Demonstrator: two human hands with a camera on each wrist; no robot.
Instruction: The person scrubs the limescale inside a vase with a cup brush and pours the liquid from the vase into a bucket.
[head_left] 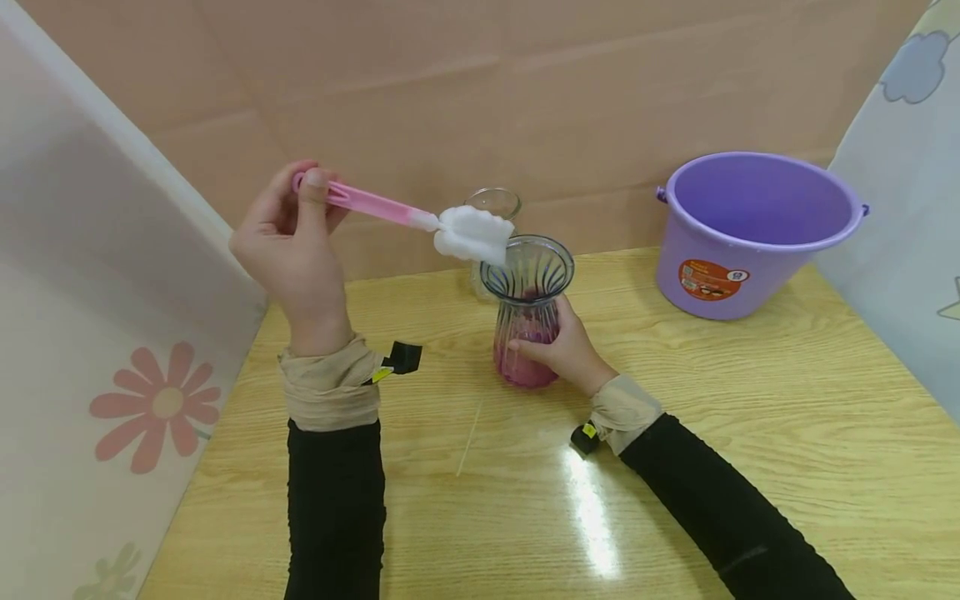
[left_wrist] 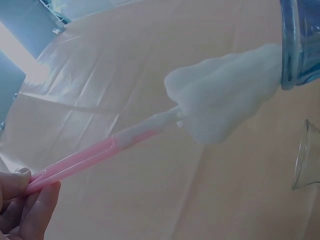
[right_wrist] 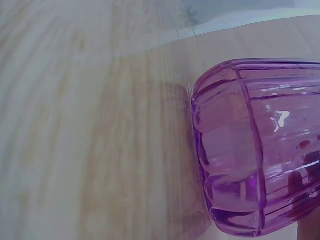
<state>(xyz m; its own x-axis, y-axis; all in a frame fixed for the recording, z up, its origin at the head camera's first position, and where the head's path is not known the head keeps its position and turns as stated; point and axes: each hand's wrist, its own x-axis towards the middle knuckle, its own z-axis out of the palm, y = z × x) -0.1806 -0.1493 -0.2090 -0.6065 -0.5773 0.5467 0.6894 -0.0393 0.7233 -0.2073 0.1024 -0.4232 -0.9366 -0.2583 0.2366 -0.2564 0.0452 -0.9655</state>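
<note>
My left hand pinches the end of a pink-handled bottle brush between thumb and fingers. Its white sponge head points right, and the tip overlaps the rim of a ribbed glass vase in the head view. That vase has a flared bluish mouth and fades to pink-purple lower down. My right hand grips its lower body from the right, with the thumb across the front. In the right wrist view the purple base shows close by the wood surface, fingers partly visible through the glass.
Behind the vase stands a second, clear glass vessel, partly hidden. A purple bucket sits at the back right of the wooden table. A beige cloth backdrop rises behind, with patterned panels on both sides.
</note>
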